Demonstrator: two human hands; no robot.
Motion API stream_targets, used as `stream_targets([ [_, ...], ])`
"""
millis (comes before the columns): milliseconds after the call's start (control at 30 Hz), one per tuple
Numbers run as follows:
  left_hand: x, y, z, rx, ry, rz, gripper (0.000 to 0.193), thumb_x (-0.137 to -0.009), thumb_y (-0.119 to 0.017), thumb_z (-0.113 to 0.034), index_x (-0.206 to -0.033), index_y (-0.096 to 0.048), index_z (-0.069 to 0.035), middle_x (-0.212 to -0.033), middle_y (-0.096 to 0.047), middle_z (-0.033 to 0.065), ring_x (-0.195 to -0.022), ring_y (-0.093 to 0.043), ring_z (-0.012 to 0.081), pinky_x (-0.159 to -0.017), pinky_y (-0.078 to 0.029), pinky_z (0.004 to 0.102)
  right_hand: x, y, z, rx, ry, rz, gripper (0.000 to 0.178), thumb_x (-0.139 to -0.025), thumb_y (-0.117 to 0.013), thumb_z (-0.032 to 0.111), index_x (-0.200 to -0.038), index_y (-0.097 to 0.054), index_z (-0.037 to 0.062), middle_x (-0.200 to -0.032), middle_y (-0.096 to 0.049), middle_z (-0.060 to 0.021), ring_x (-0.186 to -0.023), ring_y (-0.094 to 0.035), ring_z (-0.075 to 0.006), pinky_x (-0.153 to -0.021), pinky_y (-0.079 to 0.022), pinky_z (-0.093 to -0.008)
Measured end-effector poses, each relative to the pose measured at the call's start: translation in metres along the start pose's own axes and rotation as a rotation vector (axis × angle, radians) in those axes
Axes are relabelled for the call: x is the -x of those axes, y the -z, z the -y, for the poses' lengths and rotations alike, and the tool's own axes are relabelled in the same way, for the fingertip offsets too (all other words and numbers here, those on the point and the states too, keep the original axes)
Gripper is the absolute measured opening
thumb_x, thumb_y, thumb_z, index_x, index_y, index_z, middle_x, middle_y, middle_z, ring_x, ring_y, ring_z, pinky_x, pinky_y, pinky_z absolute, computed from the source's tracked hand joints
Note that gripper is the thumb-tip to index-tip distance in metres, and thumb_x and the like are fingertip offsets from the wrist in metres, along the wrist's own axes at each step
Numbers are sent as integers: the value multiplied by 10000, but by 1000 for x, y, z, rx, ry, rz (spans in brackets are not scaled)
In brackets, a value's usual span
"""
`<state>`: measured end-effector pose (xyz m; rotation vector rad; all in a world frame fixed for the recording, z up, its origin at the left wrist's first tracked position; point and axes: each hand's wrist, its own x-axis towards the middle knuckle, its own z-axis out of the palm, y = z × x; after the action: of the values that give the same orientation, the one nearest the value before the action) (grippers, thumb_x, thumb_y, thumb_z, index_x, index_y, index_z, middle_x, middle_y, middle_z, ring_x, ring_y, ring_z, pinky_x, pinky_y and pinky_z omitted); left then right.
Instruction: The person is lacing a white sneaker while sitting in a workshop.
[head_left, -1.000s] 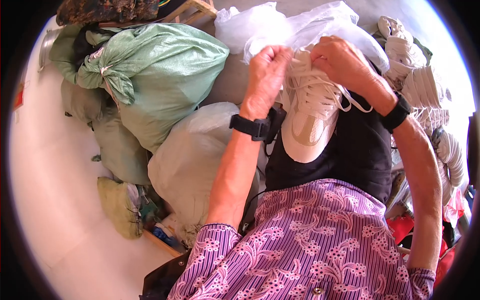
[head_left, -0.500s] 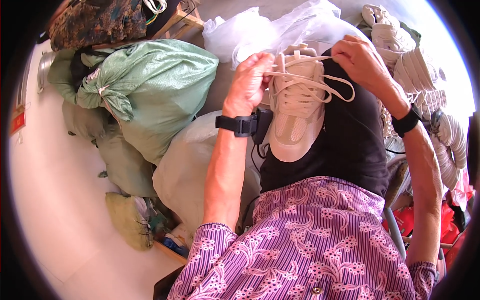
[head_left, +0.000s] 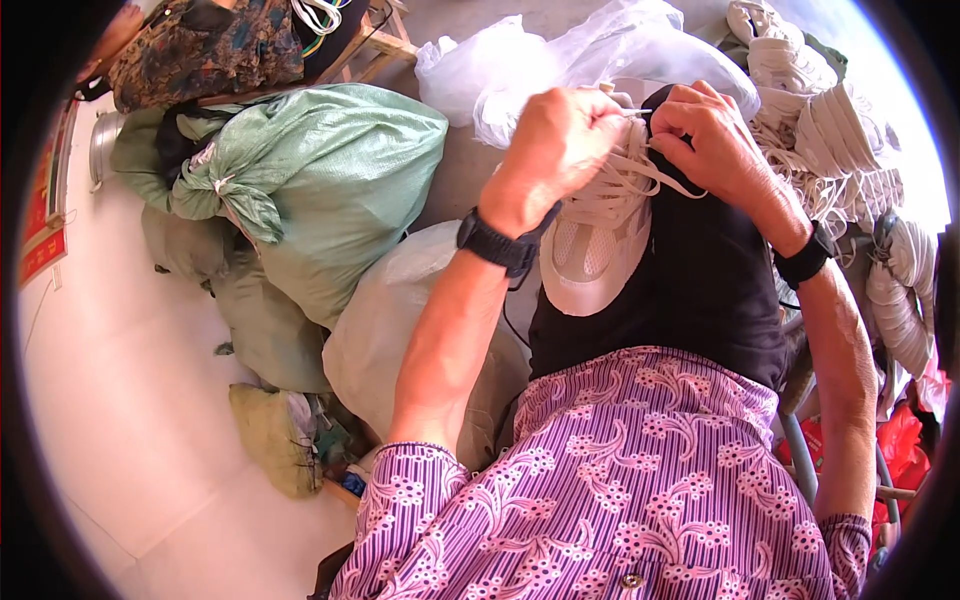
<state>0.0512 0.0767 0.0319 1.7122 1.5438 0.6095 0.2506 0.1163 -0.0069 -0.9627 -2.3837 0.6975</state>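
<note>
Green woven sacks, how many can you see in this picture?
3. A big tied green sack lies left of the left hand, a duller one sits below it, and a small olive one rests on the floor. More may be hidden underneath.

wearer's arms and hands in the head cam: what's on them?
Bare left hand and right hand, no gloves. A black band circles each wrist: left band, right band. Purple short sleeves with a white flower print and stripes end near the elbows; forearms bare.

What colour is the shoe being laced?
White, laces included: the shoe rests on the person's lap, shown in the head view.
</note>
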Motion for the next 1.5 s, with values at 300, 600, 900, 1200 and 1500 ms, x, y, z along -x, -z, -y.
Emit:
stream_targets([
  [300,-17,-6,7,20,128,230,206,-822,-603,-118,-981,-709,-41,-767,-656,14,-671,-574,82,-649,-479,241,3,-12,3,155,30,-23,95,-786,-586,175,-778,-618,85,-844,-555,-46,-890,-510,-252,-785,-376,-394],
  [600,-23,-7,0,-9,228,361,202,-800,-603,-100,-959,-720,-55,-711,-628,-10,-619,-539,66,-574,-457,234,9,-13,8,122,18,-2,74,-769,-630,156,-759,-638,83,-843,-564,-48,-889,-518,-259,-798,-378,-411],
  [900,-15,-3,8,-185,-23,232,163,-780,-611,-137,-880,-724,-74,-656,-631,52,-568,-554,138,-590,-472,289,10,-8,14,-32,-48,-112,87,-774,-642,164,-763,-641,78,-838,-576,-53,-885,-528,-263,-816,-394,-410],
  [1200,-12,44,12,-543,-164,-197,175,-799,-575,-193,-839,-669,-51,-727,-628,157,-666,-616,310,-622,-482,373,16,-2,31,-64,63,66,99,-770,-634,167,-775,-638,69,-832,-550,-51,-880,-513,-254,-842,-374,-421],
  [1500,-10,30,48,-415,-28,-290,199,-826,-603,-215,-817,-651,-22,-666,-612,147,-588,-604,259,-586,-470,348,6,1,16,-171,53,14,51,-709,-591,86,-690,-573,43,-762,-538,-86,-755,-519,-289,-725,-436,-388],
])
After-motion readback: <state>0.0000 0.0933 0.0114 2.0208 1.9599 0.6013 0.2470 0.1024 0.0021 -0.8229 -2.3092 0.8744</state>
